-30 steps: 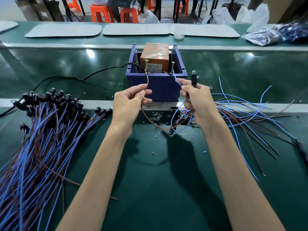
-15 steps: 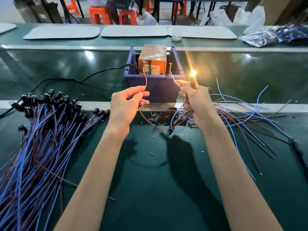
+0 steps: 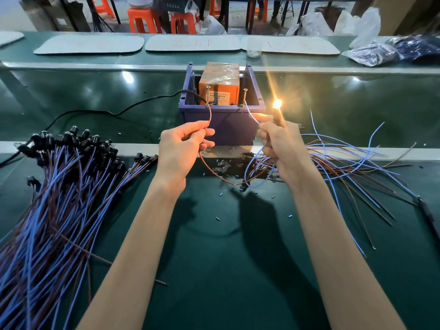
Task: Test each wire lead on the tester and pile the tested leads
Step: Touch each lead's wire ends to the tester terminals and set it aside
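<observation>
**A:** Head view, looking down over two bare forearms. What are the hands doing?

**B:** The left hand [image 3: 183, 148] pinches a brown wire [image 3: 210, 115] between thumb and forefinger. Its tip is raised to the left screw post [image 3: 208, 95] of the tester [image 3: 219, 84], an orange box standing in a blue bin [image 3: 219, 125]. The right hand [image 3: 281, 144] is clenched round the lamp end of the same lead and also pinches the blue wire [image 3: 251, 114], which reaches the right screw post [image 3: 245, 97]. The lamp [image 3: 277, 104] above that fist glows bright orange.

**A:** So where is the lead under test?

**B:** Between both hands, just in front of the bin, its wires sagging in a loop toward the bench.

**A:** How should this step be done well?

**B:** In my judgement, hold each bare end steady on its own post, fingers on the insulation only and the two ends apart. Wait for a steady glow, lift both ends off together, then lay the lead on the pile. A big bundle of leads [image 3: 59, 186] lies at left and a looser scatter [image 3: 345, 158] at right. I cannot tell which is the tested pile.

**A:** And the surface and the room?

**B:** The bench [image 3: 214, 246] is a glossy dark green surface, crossed by a pale rail and flecked with bits of insulation. A black cable [image 3: 107, 113] runs left from the bin. Beyond are pale mats [image 3: 90, 44], plastic bags [image 3: 371, 53] and orange stools [image 3: 142, 20].
</observation>
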Motion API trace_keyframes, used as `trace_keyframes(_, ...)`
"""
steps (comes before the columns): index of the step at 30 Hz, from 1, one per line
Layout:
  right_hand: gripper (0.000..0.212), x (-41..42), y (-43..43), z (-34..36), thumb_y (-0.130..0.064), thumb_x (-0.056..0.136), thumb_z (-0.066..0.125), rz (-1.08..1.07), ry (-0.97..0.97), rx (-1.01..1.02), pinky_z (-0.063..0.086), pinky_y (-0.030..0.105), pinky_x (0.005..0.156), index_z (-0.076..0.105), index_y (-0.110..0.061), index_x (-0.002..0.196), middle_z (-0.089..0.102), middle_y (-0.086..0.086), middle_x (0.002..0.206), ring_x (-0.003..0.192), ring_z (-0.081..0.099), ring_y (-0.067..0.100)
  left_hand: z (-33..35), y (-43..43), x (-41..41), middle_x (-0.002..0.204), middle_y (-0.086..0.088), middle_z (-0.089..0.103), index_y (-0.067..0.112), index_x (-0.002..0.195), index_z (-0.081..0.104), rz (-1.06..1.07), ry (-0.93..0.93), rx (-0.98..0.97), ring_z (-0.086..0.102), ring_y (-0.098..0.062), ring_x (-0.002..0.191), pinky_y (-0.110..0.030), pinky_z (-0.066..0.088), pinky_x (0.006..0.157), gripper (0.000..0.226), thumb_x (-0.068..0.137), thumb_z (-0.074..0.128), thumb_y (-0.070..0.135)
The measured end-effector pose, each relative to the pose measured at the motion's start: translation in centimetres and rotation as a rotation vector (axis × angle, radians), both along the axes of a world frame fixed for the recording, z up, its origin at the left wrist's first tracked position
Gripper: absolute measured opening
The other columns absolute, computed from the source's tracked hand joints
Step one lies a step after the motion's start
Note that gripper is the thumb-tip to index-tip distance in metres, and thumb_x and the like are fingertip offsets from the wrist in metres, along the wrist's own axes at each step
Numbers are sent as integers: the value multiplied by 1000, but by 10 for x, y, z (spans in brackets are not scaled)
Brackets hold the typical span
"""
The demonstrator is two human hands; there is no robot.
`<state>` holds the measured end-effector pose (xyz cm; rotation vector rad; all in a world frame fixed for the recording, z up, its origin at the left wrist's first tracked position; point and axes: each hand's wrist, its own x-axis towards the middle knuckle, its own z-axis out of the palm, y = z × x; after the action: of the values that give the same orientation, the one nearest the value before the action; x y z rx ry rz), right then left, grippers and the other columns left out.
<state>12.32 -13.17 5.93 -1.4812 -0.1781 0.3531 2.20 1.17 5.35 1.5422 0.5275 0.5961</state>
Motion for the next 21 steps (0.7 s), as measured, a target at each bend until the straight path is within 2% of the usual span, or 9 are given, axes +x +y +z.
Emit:
trace_keyframes(5, 20, -2, -1, 3, -6, 96, 46, 11, 4, -50, 27, 13, 39, 61, -16, 89, 45, -3, 63, 45, 34, 1, 1, 0, 1, 86, 4, 72, 15, 103, 69, -10, -3, -11, 67, -4, 62, -12, 48, 60, 24, 94, 52, 0)
trace_keyframes(7, 20, -3, -2, 9, -19, 99, 45, 53, -61, -217, 37, 17, 52, 64, -20, 94, 55, -5, 70, 58, 47, 2, 0, 3, 0, 87, -1, 72, 15, 98, 69, -49, 33, 26, 69, -4, 65, -12, 50, 62, 24, 94, 52, -1)
trace_keyframes(9, 29, -2, -6, 14, -33, 101, 41, 91, -186, -459, 39, 24, 73, 68, -24, 108, 61, -6, 86, 83, 54, 10, -4, 11, -2, 86, -2, 73, 18, 90, 72, -146, 181, 170, 70, -6, 73, -16, 54, 74, 25, 92, 54, 0)
trace_keyframes(10, 34, -1, -9, 17, -38, 101, 39, 90, -246, -558, 36, 25, 78, 69, -25, 110, 61, -4, 92, 90, 53, 13, -6, 17, -4, 85, -1, 74, 18, 89, 73, -205, 293, 258, 70, -8, 77, -18, 53, 79, 24, 92, 56, 2)
trace_keyframes(12, 42, 1, -16, 24, -44, 101, 35, 52, -296, -639, 36, 26, 71, 72, -25, 95, 61, -2, 86, 81, 54, 15, -12, 32, -8, 85, -3, 73, 16, 94, 74, -275, 519, 395, 67, -13, 81, -24, 53, 82, 16, 91, 60, 9)
trace_keyframes(14, 48, -1, -22, 32, -46, 101, 33, 57, -252, -583, 36, 21, 55, 71, -23, 82, 61, -1, 67, 56, 49, 7, -20, 50, -13, 96, -5, 73, 22, 98, 73, -188, 731, 562, 66, -20, 94, -30, 52, 86, 12, 89, 64, 21)
trace_keyframes(16, 45, -1, -29, 40, -44, 102, 36, 19, -235, -446, 35, 14, 44, 71, -20, 87, 62, 1, 59, 41, 47, 3, -23, 61, -20, 105, -6, 71, 26, 98, 71, 8, 892, 715, 63, -26, 104, -33, 50, 88, 14, 85, 67, 28)
trace_keyframes(19, 32, -5, -44, 54, -42, 101, 41, -179, -372, -267, 43, 14, 45, 68, -24, 94, 66, 2, 64, 46, 62, 7, -25, 69, -28, 109, -12, 65, 21, 98, 71, 162, 979, 811, 58, -31, 108, -30, 41, 73, 17, 82, 70, 27)
trace_keyframes(21, 29, -8, -51, 65, -43, 99, 42, -314, -522, -192, 52, 21, 57, 66, -28, 91, 66, -2, 69, 58, 68, 8, -28, 73, -29, 115, -12, 63, 21, 101, 70, 160, 992, 791, 56, -32, 111, -32, 42, 76, 19, 83, 70, 24)
